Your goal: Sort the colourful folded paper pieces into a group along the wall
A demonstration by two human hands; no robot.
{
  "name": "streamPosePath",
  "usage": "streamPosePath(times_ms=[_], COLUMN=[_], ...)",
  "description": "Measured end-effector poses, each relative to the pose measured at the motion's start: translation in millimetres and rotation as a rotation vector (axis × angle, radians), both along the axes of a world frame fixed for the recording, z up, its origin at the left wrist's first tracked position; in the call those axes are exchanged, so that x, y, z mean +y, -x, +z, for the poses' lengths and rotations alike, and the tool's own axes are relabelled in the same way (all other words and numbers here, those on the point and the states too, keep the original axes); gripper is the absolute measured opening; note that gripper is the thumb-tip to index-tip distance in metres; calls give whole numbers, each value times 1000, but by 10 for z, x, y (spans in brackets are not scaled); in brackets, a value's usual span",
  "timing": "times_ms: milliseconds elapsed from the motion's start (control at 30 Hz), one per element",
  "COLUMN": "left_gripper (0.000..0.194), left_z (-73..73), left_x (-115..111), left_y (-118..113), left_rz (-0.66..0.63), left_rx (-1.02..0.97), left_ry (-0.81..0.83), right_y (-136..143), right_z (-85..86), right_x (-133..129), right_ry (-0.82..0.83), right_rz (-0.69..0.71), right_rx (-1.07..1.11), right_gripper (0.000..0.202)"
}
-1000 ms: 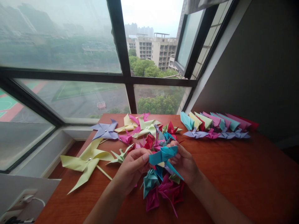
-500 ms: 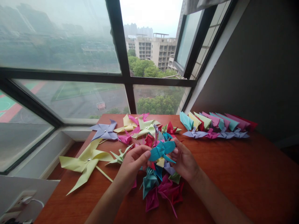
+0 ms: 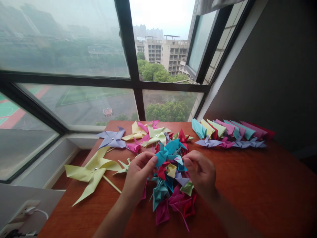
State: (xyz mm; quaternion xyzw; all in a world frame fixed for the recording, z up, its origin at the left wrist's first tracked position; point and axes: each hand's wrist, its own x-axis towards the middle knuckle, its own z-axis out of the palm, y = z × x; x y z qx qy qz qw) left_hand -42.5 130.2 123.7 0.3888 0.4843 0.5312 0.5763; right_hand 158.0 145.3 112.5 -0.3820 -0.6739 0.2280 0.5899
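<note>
A bright blue folded paper crane (image 3: 168, 152) is held up over a pile of paper cranes (image 3: 160, 191). My left hand (image 3: 140, 170) is closed on one of its wings between thumb and fingers. Beside the crane's right side, my right hand (image 3: 201, 172) is curled with thumb and forefinger pinched together. Whether a thin tip of the crane lies in that pinch, I cannot make out. Beneath both hands the pile mixes teal, magenta, red, lilac, yellow and green paper, partly covered by the held crane.
To the left lie a large yellow paper pinwheel (image 3: 95, 170) on a stick and a lilac pinwheel (image 3: 112, 137). More pinwheels (image 3: 156, 134) lie behind the pile. A row of folded paper pieces (image 3: 230, 129) and lilac and pink cranes (image 3: 208, 142) line the right back. Windows border the wooden table (image 3: 247, 185).
The blue crane has turned and tilted, with one wing now pointing up to the right. My right hand has come off that wing and moved slightly right, its fingers curling in.
</note>
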Motion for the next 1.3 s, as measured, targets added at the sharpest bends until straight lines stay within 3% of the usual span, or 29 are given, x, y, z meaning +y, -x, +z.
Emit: streamPosePath(times_ms=[133, 533, 667, 867, 967, 1033, 1100, 1233, 1300], left_gripper=[29, 26, 30, 33, 32, 30, 28, 25, 25], left_z=[13, 81, 84, 92, 101, 98, 85, 54, 55], left_x=[-16, -40, -42, -47, -42, -37, -33, -40, -51], left_y=[-33, -55, -43, -39, -47, -55, -64, -73, -79], left_rz=[-13, -96, -104, -111, -104, -107, -116, -113, -102], left_rx=[55, 148, 189, 165, 154, 154, 150, 128, 138], left_ry=[-17, -87, -92, -106, -92, -98, -105, -111, -111], right_y=[78, 67, 0, -373, -671, -788, -784, -495, -326], right_z=[2, -24, -1, 72, 79, 56, 25, -8, -10], right_x=[-47, 24, 76, 275, 396, 445, 456, 367, 294], right_ry=[-103, -112, -47, -89, -54, 22, 140, 470, 644], right_rz=[57, -113, -180, -354, -531, -561, -441, 62, 241], right_rx=[-144, -183, -180, -214, -114, -23, 77, 455, 652], right_gripper=[11, 6, 9, 10, 15, 19, 20, 22, 24])
